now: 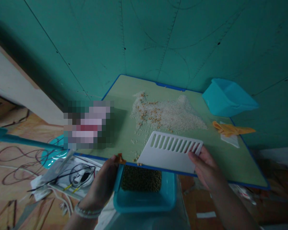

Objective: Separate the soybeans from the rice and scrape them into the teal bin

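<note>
A white plastic scraper with a row of slots [169, 156] is gripped at its right end by my right hand [205, 166], thumb on top. It lies tilted across the front edge of a pale green board [230, 163] with a blue rim. Beyond it spreads a pile of white grains [177, 113] with yellowish beans [153, 118] mixed in. My left hand [107, 179] is closed at the left rim of a teal tub [144, 206], its fingers partly hidden. Brownish-green pellets or beans [141, 179] fill the tub's far part. An orange-brown scrap [121, 158] sits by my left fingertips.
A teal bin [227, 97] stands at the board's back right. An orange cloth [232, 129] lies over a white piece nearby. On the left is a pixelated box-like shape [91, 124]. Cables [83, 175] in a tray and on the floor lie at lower left. A green wall [144, 38] backs the board.
</note>
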The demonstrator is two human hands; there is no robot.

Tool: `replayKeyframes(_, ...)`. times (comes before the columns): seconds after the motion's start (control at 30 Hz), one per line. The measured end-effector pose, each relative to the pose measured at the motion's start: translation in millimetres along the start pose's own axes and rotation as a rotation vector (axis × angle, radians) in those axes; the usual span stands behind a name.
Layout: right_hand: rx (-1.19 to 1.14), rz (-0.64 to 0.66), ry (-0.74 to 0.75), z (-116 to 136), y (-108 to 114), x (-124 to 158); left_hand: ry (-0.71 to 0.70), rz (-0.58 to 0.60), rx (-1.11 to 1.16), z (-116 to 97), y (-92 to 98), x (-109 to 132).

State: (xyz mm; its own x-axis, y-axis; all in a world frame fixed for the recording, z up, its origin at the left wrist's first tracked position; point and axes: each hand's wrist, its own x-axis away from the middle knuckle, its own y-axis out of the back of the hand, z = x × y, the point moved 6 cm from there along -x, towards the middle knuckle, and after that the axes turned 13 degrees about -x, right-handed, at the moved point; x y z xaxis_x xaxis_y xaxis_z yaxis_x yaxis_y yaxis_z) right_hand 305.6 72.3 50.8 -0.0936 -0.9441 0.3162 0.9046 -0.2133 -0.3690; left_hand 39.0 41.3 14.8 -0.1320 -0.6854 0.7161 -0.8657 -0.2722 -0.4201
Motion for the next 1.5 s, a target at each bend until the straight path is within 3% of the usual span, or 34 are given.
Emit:
replayKeyframes(0.13, -0.005, -0.011, 0.003, 0.2, -0.5, 2.4, 0.004, 0.044, -0.063, 0.7, 0.2, -0.8)
replayKeyframes(0.53, -0.036, -0.065, 0.086, 8.1, -6.6, 1.4, 0.020, 0.026, -0.103, 2.5, 4.5, -1.1)
replayKeyframes(1.0, 0.064, -0.031, 0.071, 10.2, -16.8, 4.7, 0.053, 0.151, 0.022, 2.9, 8.5, 6.2)
replayKeyframes(1.5, 0.103, 0.003, 0.074, 5.2, -24.2, 3.4, 0.038, 0.156, 0.020, 1.5, 9.1, 6.3)
